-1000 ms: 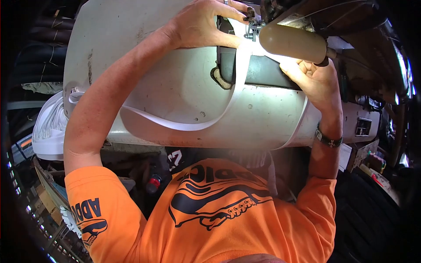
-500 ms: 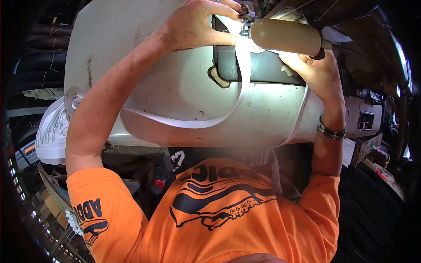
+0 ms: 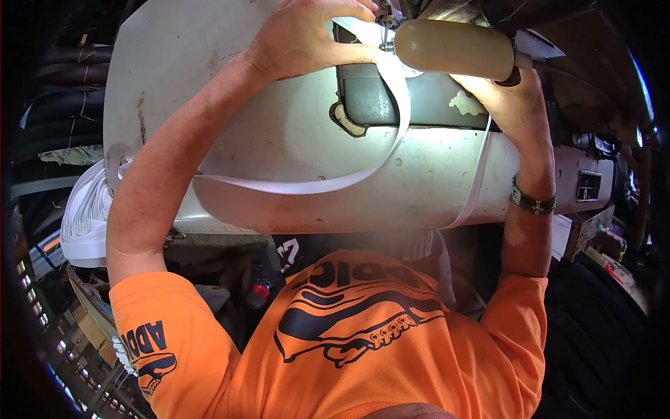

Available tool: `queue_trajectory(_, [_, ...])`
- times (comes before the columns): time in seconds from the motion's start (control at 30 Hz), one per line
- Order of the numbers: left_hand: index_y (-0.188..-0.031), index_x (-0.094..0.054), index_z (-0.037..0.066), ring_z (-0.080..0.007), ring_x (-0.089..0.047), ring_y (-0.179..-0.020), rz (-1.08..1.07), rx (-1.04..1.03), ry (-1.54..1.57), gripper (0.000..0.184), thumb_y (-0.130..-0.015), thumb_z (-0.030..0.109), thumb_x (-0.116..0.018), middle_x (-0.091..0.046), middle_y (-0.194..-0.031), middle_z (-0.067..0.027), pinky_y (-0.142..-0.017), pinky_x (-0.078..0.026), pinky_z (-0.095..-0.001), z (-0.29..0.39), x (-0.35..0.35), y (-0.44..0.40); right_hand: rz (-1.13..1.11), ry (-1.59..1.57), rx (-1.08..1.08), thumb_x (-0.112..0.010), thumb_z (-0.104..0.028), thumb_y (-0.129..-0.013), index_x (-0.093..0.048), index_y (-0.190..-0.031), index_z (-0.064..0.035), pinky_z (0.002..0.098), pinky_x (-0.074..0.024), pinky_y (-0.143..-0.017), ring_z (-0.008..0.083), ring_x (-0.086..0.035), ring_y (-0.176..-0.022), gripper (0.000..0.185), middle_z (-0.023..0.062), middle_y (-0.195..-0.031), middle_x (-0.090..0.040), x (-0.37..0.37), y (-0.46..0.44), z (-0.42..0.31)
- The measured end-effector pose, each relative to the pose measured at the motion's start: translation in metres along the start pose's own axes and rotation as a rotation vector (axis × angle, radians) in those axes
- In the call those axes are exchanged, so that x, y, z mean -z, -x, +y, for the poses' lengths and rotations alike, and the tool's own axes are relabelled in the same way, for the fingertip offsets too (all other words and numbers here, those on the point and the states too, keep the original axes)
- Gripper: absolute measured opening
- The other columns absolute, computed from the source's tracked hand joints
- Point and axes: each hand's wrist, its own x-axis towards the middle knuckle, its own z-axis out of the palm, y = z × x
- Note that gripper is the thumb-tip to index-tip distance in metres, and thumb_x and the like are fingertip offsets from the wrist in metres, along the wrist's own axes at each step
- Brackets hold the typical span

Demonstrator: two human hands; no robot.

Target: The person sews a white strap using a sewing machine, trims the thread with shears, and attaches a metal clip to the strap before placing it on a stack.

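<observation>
A sewing machine head (image 3: 453, 49) with a rounded beige end and a bright light juts over a pale worktable (image 3: 258, 146). My left hand (image 3: 300, 35) is left of the needle area, its thumb and fingers around a white band (image 3: 399, 105) that loops down across the table to the left. Right of the head, my right hand (image 3: 513, 101) has curled fingers at the band's other stretch (image 3: 478, 174), which hangs over the front edge. The machine head partly hides these fingers. Beneath the hands lies a dark metal bed plate (image 3: 433, 105) with a chipped patch.
A thick bundle of white band (image 3: 87, 213) hangs at the table's left edge. A switch-like box (image 3: 588, 186) is set into the right end of the table. Below the table is a bottle with a red cap (image 3: 260, 288). Dark rolls (image 3: 73, 98) are stacked at left.
The view has shifted slightly. The band's loop beside the needle bulges further right, and its stretch on the table lies a little higher. Both hands stay at the machine.
</observation>
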Motion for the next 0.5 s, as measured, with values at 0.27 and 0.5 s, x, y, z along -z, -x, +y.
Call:
queue_trajectory(0.27, [-0.092,-0.077,0.007,-0.0311,-0.067,-0.099,0.007,0.073,-0.11,0.027,-0.068,0.017,-0.087,-0.072,-0.096,-0.0114,-0.092,-0.054,-0.0408,0.017,0.006,-0.003,-0.134,0.214,-0.225,-0.085,-0.014,-0.085,-0.072,-0.108,0.0,0.0333,-0.0568,-0.075,0.0258,-0.074,-0.08,0.03,0.0142,-0.094,-0.077,0.008,-0.004,-0.007])
queue_trajectory(0.5, [-0.107,-0.078,0.004,-0.0254,-0.065,-0.106,-0.041,0.098,-0.12,0.042,-0.069,0.016,-0.094,-0.07,-0.109,-0.0074,-0.097,-0.053,-0.0353,0.005,0.002,0.008,-0.104,0.106,-0.196,-0.076,-0.011,-0.088,-0.072,-0.115,-0.0013,0.0289,-0.0496,-0.063,0.0118,-0.061,-0.067,0.029,0.0085,-0.079,-0.07,0.023,0.006,-0.02])
